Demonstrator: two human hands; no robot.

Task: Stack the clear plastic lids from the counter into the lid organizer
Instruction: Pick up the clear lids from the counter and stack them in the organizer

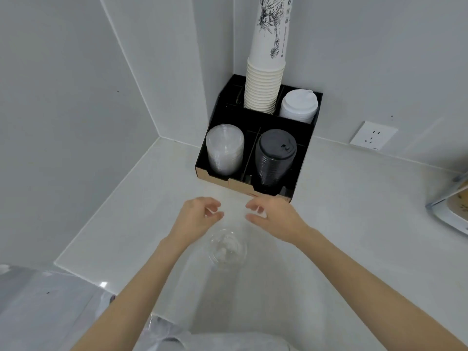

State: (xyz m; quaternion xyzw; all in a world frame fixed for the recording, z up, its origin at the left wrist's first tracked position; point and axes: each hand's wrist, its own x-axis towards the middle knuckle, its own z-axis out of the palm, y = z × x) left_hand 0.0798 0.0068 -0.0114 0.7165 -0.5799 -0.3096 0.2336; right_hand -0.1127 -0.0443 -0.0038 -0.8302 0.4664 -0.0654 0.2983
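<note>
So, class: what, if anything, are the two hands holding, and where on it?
It cannot be told. The left hand and right hand are curled facing each other above a clear lid on the counter.

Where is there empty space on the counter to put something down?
The counter is bare left of the left hand, up to the wall. It is also bare right of the right hand, between the black organizer and the tray at the edge. The middle is crowded: clear lids lie under both hands. The organizer's visible slots are mostly full.
</note>
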